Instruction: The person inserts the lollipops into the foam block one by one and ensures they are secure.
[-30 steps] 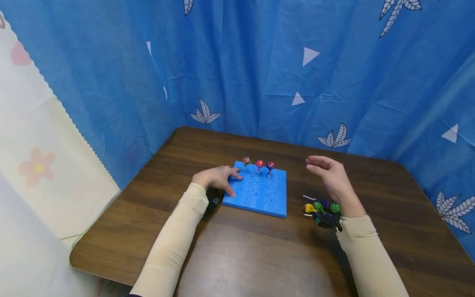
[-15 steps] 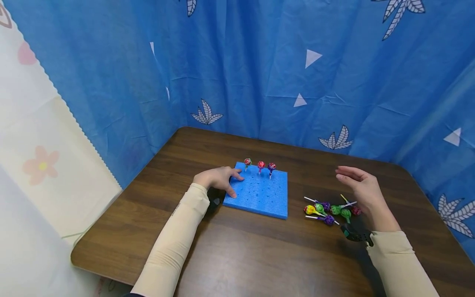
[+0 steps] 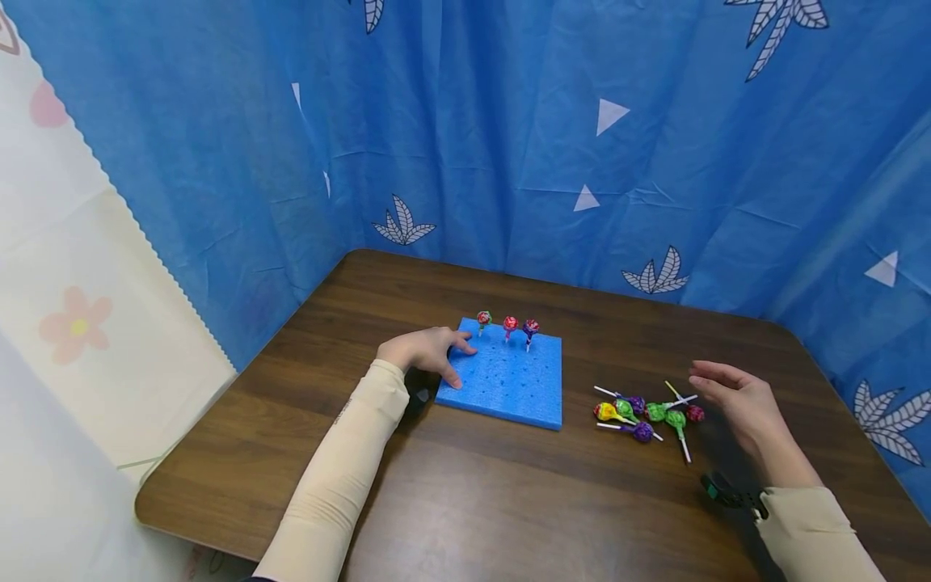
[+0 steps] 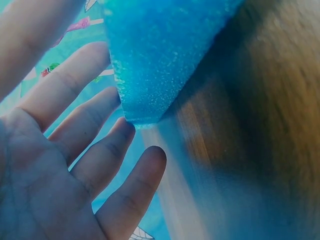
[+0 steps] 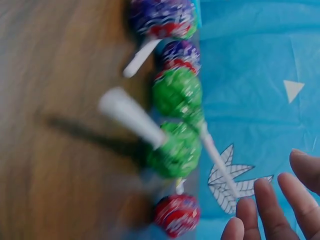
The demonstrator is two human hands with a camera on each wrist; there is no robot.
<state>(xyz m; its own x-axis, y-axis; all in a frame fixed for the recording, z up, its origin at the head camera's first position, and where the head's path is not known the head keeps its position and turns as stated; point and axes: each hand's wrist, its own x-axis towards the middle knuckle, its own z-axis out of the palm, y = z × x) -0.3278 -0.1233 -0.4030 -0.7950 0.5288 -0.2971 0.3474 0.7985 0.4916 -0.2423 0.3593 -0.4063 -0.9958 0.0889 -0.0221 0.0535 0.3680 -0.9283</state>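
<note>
A blue foam board [image 3: 509, 392] dotted with small holes lies on the table. Along its far edge three wrapped lollipops stand upright on their sticks: a red-and-green one [image 3: 484, 318], a red one [image 3: 511, 323] and a purple one [image 3: 530, 327]. My left hand [image 3: 425, 352] rests on the board's left side with fingers spread; in the left wrist view the fingertips meet the foam edge [image 4: 150, 65]. Just right of the loose lollipops, my right hand [image 3: 749, 412] hovers with relaxed fingers and holds nothing. Nearest to it are a dark red lollipop [image 3: 695, 413] and a green lollipop [image 3: 676, 419].
Several loose lollipops lie in a cluster right of the board, among them a yellow one [image 3: 604, 412] and a purple one [image 3: 642, 432], sticks pointing different ways. The brown wooden table [image 3: 465, 501] has rounded corners. A blue curtain [image 3: 494, 145] hangs behind it.
My right hand has moved right and toward me, from above the loose lollipops to beside them, uncovering the cluster. The left hand and the board have stayed put.
</note>
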